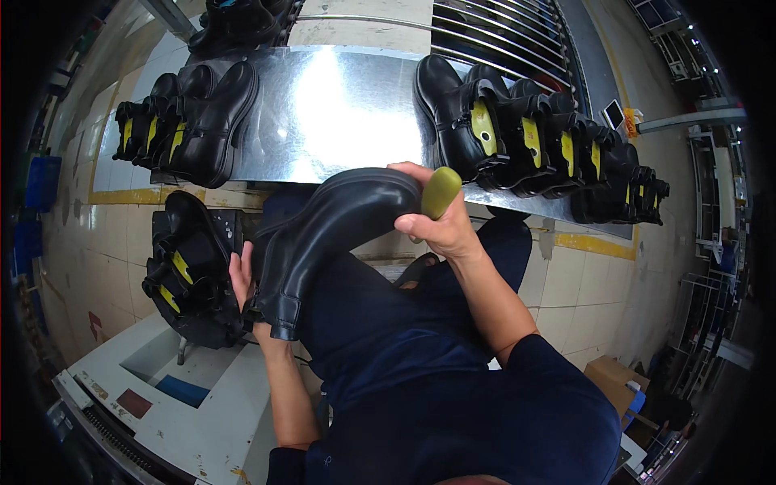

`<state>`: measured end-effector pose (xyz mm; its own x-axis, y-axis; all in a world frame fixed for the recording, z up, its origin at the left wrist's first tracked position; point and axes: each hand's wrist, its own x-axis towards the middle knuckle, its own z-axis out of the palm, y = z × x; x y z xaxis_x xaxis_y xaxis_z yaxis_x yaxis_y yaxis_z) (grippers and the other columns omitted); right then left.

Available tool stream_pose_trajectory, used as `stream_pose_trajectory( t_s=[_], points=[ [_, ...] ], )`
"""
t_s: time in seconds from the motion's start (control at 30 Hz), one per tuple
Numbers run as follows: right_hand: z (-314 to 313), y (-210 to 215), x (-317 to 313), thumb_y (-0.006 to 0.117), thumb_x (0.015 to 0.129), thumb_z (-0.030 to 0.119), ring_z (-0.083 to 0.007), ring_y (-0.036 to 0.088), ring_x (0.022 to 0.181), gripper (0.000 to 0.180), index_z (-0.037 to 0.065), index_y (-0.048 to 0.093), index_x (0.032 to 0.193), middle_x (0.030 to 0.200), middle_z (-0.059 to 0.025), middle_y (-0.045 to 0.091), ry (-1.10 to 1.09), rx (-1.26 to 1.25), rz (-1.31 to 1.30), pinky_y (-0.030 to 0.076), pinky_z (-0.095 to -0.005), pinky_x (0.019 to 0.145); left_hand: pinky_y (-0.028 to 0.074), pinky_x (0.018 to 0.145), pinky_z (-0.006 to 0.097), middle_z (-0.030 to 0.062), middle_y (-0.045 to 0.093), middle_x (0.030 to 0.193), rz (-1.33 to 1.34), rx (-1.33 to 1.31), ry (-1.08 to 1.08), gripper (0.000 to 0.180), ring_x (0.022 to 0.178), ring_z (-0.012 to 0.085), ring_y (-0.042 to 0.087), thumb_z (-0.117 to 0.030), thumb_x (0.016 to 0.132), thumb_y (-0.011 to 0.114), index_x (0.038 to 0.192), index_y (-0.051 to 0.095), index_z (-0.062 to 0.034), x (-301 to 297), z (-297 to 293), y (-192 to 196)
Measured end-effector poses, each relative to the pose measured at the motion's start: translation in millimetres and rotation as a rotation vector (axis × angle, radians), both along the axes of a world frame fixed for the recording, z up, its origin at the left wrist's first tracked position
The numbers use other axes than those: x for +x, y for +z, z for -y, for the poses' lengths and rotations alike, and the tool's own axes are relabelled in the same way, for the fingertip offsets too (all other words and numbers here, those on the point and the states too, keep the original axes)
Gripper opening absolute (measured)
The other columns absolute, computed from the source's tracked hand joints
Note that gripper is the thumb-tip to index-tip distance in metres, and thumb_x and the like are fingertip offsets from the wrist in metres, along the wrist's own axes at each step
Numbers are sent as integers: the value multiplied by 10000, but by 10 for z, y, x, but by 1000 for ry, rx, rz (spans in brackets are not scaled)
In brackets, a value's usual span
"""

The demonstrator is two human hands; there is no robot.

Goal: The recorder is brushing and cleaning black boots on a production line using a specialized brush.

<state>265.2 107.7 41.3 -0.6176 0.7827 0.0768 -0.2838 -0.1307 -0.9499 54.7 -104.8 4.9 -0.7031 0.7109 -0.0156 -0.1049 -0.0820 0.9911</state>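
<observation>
Holding a black boot [339, 214] slantwise above the lap [356, 295], just on the near side of the shiny metal surface [275, 153], probably for a full view of its curved side. Pinching the rounded toe end between thumb and fingers of the right hand [444, 222], and gripping a yellow-green piece [441, 192] in the same fist, likely for having both within one grasp. Setting the left hand [242, 279] by the shaft end, stretching its fingers along the outer edge, seemingly for bearing the lower end's weight; hiding thumb and palm behind the boot, so leaving the firmness of that hold impossible to tell. Showing a row of boots [443, 101] along the right of the surface, lining up side by side with yellow strips [485, 129] facing the lap, perhaps for easy checking and reach. Showing also a left group of boots [214, 121] at the opposite end, apparently for separating the two lots, and a lower cluster of boots [190, 234] near the left hand, perhaps for short reaching.
</observation>
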Motion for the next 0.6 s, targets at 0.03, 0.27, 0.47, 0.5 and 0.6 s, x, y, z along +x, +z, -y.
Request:
stream_pose_trajectory(
  t_s=[0.03, 0.27, 0.47, 0.5, 0.6],
  points=[
    [-7, 70, 45, 850, 795, 151, -80, 639, 694, 675, -17, 566, 1384, 909, -34, 689, 11, -94, 15, 481, -202, 566, 348, 1219, 422, 226, 311, 1632, -2, 44, 6, 807, 1466, 330, 400, -200, 938, 666, 1605, 242, -38, -27, -48, 35],
    [-59, 228, 63, 827, 824, 73, -46, 551, 635, 693, -8, 532, 1446, 1009, -32, 671, -107, -128, 154, 450, -185, 555, 513, 1069, 399, 268, 554, 1438, 55, 134, -36, 789, 1293, 309, 585, -128, 638, 971, 1311, 574, -22, -190, -61, -46],
    [-18, 231, 24, 838, 832, 102, -48, 546, 625, 676, -3, 550, 1434, 951, -21, 665, -89, -175, 137, 446, -194, 556, 484, 1082, 408, 118, 636, 1269, 89, 154, 0, 707, 1194, 266, 617, -25, 724, 905, 1341, 560, -9, -200, 43, -157],
    [-18, 225, 20, 838, 832, 102, -48, 546, 625, 676, -3, 550, 1434, 951, -21, 665, -84, -175, 138, 446, -194, 556, 484, 1082, 408, 118, 636, 1269, 89, 154, 5, 707, 1194, 266, 617, -25, 724, 905, 1341, 560, -9, -196, 51, -161],
    [-12, 188, 2, 846, 828, 107, -52, 549, 624, 675, -7, 556, 1427, 940, -21, 666, -79, -199, 117, 444, -195, 552, 468, 1095, 408, 115, 626, 1292, 97, 98, 18, 692, 1212, 264, 607, -1, 736, 883, 1344, 553, -14, -168, 86, -155]
  ],
)
